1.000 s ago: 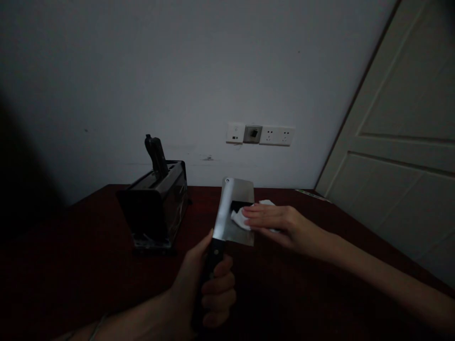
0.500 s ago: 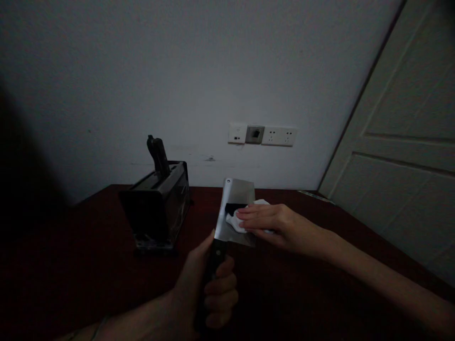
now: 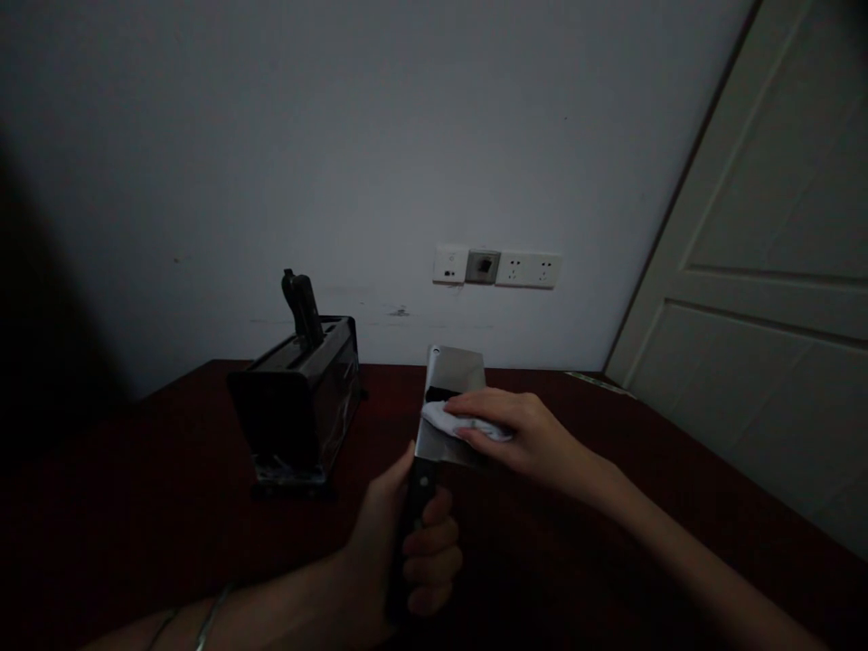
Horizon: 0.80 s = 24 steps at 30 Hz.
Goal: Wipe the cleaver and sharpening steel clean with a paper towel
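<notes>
My left hand (image 3: 400, 551) is wrapped round the black handle of a cleaver (image 3: 456, 366), its thumb lying along the handle's top near the blade. The broad steel blade points away from me and has a small hole at its far corner. A folded white cloth (image 3: 448, 419) is pinched in my right hand (image 3: 508, 425) and pressed against the blade's face. A dark patch, perhaps a reflection or shadow, shows on the steel just beyond the cloth. My right fingers and the cloth hide the middle of the blade.
A black knife block (image 3: 298, 398) stands on the dark red table (image 3: 583, 425) to the left, with black handles (image 3: 302, 307) rising from its slots. Wall sockets (image 3: 498, 268) are on the wall behind. A pale panelled door (image 3: 759, 298) is at the right.
My right hand has drawn the cloth slightly left and its grip has tightened, with the thumb now visible beneath the cloth. My left hand still holds the cleaver, shifted slightly right.
</notes>
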Each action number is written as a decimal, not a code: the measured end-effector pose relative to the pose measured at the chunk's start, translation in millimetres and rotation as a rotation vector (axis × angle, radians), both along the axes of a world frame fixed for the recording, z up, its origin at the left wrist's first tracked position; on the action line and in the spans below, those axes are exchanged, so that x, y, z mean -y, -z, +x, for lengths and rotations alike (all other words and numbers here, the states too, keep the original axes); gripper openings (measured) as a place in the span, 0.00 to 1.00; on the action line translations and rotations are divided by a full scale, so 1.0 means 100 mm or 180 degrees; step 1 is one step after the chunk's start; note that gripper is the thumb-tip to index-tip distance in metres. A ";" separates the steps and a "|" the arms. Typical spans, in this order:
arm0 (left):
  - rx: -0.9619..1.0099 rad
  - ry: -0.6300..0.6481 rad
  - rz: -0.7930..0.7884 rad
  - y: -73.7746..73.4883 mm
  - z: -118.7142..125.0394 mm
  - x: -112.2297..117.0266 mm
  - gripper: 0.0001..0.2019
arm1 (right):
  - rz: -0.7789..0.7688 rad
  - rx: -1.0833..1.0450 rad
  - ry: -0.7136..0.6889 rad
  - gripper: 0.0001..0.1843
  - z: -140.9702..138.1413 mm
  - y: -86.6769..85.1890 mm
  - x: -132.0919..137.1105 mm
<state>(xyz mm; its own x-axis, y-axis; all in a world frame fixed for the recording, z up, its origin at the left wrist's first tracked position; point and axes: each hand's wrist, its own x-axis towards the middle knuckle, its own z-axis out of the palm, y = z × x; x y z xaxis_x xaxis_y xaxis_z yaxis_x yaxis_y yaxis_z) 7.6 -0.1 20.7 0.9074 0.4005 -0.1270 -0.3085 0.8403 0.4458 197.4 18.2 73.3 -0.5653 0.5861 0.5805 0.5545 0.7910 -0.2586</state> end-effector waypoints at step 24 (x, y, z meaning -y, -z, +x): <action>0.0208 0.0078 0.0098 -0.16 -0.06 0.12 0.32 | 0.0309 0.0181 -0.0505 0.11 -0.25 -0.17 0.12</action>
<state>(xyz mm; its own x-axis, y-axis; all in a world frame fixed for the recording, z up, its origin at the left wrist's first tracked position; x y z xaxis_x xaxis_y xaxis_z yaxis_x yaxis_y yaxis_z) 2.0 -12.5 37.1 0.9229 0.3810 -0.0552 -0.3174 0.8341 0.4512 172.8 5.8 90.4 -0.6795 0.4298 0.5946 0.4324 0.8893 -0.1487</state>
